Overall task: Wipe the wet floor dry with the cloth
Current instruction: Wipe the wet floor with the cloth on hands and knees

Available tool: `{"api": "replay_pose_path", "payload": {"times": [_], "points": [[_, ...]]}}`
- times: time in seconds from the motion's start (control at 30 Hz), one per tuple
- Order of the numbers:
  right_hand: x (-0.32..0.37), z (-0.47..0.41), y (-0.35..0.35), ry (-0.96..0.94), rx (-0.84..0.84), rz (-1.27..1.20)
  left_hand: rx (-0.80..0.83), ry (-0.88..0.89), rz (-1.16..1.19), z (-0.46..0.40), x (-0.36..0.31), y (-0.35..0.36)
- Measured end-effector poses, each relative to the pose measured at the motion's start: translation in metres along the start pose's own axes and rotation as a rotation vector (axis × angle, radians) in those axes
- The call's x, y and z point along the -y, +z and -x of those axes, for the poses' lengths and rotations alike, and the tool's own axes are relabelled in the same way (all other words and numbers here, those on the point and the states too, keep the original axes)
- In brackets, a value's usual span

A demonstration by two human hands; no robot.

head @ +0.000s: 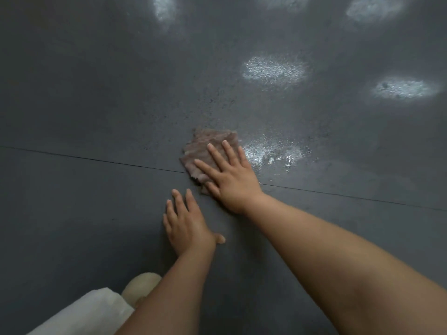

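A brownish, crumpled cloth (204, 148) lies flat on the dark grey floor (96, 112) near the middle of the view. My right hand (229, 176) presses on its near right part with straight, spread fingers. Just right of the cloth a wet patch (278, 153) glistens with droplets. My left hand (186, 222) rests flat on the bare floor, fingers straight, a little below and left of the cloth, not touching it.
A thin seam (84, 157) crosses the floor from left to right under the cloth. More shiny bright patches (274, 70) lie farther away at the top and right. My pale trouser leg (79, 313) and light slipper (141, 285) show at bottom left.
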State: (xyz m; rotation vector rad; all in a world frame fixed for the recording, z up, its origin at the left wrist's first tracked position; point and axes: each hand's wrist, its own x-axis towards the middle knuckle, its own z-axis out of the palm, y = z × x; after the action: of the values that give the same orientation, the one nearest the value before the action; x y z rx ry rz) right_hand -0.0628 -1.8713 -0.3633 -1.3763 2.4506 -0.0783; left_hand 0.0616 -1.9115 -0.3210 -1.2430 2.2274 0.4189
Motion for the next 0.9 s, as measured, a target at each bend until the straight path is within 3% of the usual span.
{"api": "replay_pose_path", "payload": {"times": [0.1, 0.27, 0.4, 0.5, 0.63, 0.73, 0.83, 0.9], "points": [[-0.052, 0.016, -0.004, 0.192, 0.022, 0.014, 0.012, -0.010, -0.026, 0.000, -0.002, -0.001], [-0.150, 0.079, -0.009, 0.760, -0.040, -0.064, -0.002, -0.002, -0.034, 0.000, -0.002, 0.001], [-0.149, 0.078, -0.009, 1.015, -0.083, -0.150, -0.023, -0.002, -0.001, -0.002, -0.002, 0.003], [-0.106, 0.050, -0.008, 0.875, -0.076, -0.150, -0.024, -0.004, 0.010, -0.002, -0.002, 0.003], [-0.009, 0.037, 0.006, 0.353, -0.009, -0.076, -0.026, -0.006, 0.000, -0.002, -0.003, 0.003], [0.008, 0.036, 0.016, 0.104, 0.016, -0.019, -0.031, -0.017, 0.004, -0.003, -0.003, 0.003], [-0.027, 0.038, 0.011, 0.133, -0.053, -0.030, -0.032, -0.006, 0.009, -0.005, -0.002, 0.003], [-0.061, 0.042, 0.006, 0.284, -0.067, -0.047, -0.025, -0.003, 0.019, -0.005, 0.000, 0.003]]}}
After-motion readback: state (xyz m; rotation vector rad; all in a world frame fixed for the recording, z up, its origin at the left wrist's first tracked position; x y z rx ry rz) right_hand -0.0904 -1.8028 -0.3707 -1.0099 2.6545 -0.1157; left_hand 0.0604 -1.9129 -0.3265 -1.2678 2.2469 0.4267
